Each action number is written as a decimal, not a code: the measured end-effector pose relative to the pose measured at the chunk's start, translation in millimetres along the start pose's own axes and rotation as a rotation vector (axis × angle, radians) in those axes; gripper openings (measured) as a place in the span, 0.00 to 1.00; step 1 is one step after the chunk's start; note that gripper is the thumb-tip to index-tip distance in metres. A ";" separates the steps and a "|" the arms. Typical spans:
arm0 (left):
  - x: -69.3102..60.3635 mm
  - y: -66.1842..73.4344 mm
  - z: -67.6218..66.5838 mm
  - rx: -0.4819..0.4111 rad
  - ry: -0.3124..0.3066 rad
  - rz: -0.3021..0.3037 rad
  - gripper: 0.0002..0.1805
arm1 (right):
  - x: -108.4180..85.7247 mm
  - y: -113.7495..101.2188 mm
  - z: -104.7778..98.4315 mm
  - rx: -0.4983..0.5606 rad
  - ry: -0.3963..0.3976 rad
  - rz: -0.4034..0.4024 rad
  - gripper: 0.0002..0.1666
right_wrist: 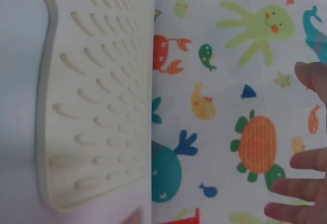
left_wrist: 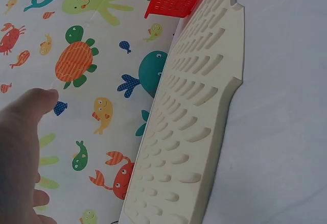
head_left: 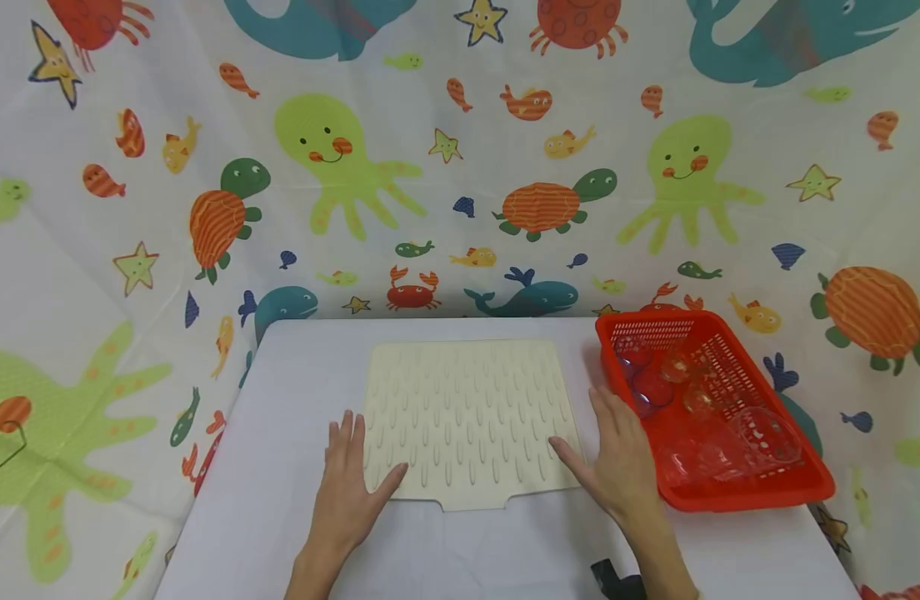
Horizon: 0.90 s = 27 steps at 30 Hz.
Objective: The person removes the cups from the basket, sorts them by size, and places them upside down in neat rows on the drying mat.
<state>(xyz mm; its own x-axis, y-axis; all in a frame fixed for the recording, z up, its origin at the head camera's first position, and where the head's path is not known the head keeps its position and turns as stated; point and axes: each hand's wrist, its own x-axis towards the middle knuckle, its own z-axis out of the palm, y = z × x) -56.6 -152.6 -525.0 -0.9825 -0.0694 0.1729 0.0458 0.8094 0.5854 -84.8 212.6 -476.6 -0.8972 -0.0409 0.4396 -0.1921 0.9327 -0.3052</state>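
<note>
Board: cream, flat on the table, in the middle of the frame in the head view; the board [head_left: 460, 425] carries rows of raised, narrow ridges, and a wide tab [head_left: 475, 503] juts from its near edge, toward the bottom of the frame.
Left hand: left of the board's lower left corner; the left hand [head_left: 349, 483] has straight fingers lying close together and pointing up the frame, with the thumb spread wide toward the board. In the left wrist view the thumb is apart from the board.
Right hand: at the board's lower right, between it and the basket; the right hand [head_left: 616, 458] has extended fingers and a thumb spread wide to the left. The right wrist view shows the fingertips slightly apart from one another and away from the board.
Basket: red, with slotted walls, at the right of the frame; the basket [head_left: 752, 502] holds a clear cup [head_left: 764, 435] and other see-through pieces, some orange-tinted, their shapes hard to make out.
Black object: at the bottom edge, beside the right forearm; the black object [head_left: 617, 583] is too cut off to identify.
Table: white, the table [head_left: 467, 550] spreads across the lower frame.
Cloth: behind, the cloth [head_left: 430, 92] is white, printed with turtles, octopuses, whales, crabs and fish.
</note>
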 end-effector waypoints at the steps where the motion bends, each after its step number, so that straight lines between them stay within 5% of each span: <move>1: 0.1 -0.8 1.0 0.002 0.003 0.003 0.58 | 0.2 0.9 -0.2 0.002 0.006 0.002 0.59; 9: -1.9 -9.9 5.8 -0.024 -0.006 -0.006 0.55 | 2.4 8.2 -4.6 0.038 0.034 0.029 0.56; 27: -7.8 -38.1 22.6 -0.019 -0.084 -0.089 0.58 | 8.2 41.0 -30.1 0.029 0.040 0.227 0.57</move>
<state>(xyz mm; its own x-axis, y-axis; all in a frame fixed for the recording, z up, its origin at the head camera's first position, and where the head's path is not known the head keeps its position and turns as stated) -54.8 -169.7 -566.5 -0.9944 -0.0911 0.0529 -0.0400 0.7910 0.6105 -88.0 261.3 -460.2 -0.9024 0.1838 0.3898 0.0014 0.9057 -0.4239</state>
